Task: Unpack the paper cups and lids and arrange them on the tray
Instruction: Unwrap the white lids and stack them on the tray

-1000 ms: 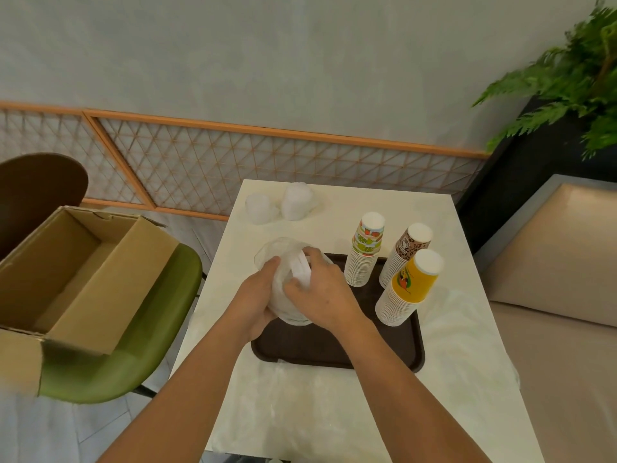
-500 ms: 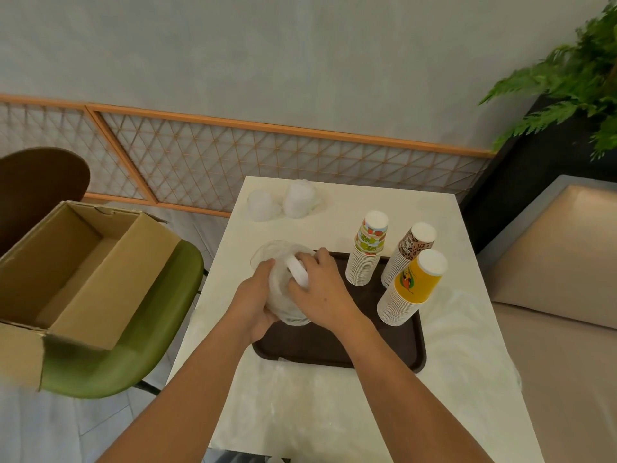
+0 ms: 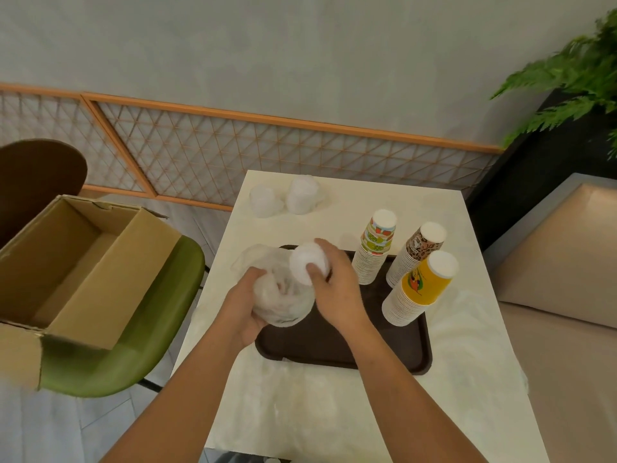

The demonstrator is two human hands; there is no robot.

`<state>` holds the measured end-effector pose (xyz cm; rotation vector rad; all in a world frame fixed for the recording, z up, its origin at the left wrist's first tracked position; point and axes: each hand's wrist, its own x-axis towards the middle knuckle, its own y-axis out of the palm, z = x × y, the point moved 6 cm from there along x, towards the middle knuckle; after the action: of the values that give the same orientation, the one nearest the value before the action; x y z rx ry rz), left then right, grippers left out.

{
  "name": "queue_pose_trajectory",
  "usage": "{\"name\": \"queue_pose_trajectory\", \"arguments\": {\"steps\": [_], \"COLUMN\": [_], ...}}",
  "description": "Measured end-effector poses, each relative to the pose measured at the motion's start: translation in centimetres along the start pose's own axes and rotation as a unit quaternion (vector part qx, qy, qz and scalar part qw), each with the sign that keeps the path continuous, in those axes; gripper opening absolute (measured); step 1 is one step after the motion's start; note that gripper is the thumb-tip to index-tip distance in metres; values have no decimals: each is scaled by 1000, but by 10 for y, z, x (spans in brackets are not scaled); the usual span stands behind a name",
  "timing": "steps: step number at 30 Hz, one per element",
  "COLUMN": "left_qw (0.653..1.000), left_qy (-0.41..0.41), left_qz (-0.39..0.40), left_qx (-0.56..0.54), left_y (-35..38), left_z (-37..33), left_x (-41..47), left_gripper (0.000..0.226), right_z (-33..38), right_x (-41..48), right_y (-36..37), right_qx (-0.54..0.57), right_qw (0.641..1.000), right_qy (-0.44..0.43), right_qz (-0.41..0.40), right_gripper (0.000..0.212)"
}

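Note:
A dark brown tray (image 3: pixel 337 345) lies on the white table. Three stacks of upturned paper cups stand on its right side: a green-patterned stack (image 3: pixel 374 248), a brown-patterned stack (image 3: pixel 417 255) and a yellow stack (image 3: pixel 417 289). Over the tray's left end my left hand (image 3: pixel 245 302) grips a clear plastic bag (image 3: pixel 277 295). My right hand (image 3: pixel 334 282) holds a stack of white lids (image 3: pixel 305 260), its top end out of the bag's mouth. Two more packs of white lids (image 3: pixel 263 200) (image 3: pixel 302 195) lie at the table's far left corner.
An open, empty cardboard box (image 3: pixel 76 269) sits on a green chair (image 3: pixel 150 315) left of the table. A beige sofa (image 3: pixel 561 295) runs along the right. Clear plastic wrap (image 3: pixel 467 329) lies on the table near the tray. A plant (image 3: pixel 581 78) stands at the back right.
My right hand has drawn the white lid stack up and out of the bag's mouth, while my left hand has slid lower on the bag. The cup stacks have stayed put.

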<state>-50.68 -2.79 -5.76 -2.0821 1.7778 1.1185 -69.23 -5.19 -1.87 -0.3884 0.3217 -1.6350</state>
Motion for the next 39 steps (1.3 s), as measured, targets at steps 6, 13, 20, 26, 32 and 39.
{"name": "queue_pose_trajectory", "arguments": {"steps": [6,13,20,26,32,39], "left_qw": [997,992,992,990,994,998], "left_qy": [-6,-49,-86,-99,-75,-57], "left_qz": [-74,-111,-90,-100,-81,-34], "left_qx": [-3,-38,3,13,13,0], "left_y": [-48,-91,-114,-108,-97,-72], "left_z": [-7,1,4,-1,-10,-6], "left_x": [8,27,43,50,45,31], "left_gripper": [38,36,40,41,44,57], "right_z": [-65,-130,-147,-142,-111,12], "right_x": [13,18,16,13,-1,-28], "right_y": [12,91,123,135,105,95], "right_qx": [91,26,-98,-152,-84,-28], "right_qw": [982,961,950,954,975,989], "right_qy": [164,259,277,243,186,-124], "right_qz": [-36,90,109,87,-92,-79], "right_gripper": [50,43,45,51,39,8]}}
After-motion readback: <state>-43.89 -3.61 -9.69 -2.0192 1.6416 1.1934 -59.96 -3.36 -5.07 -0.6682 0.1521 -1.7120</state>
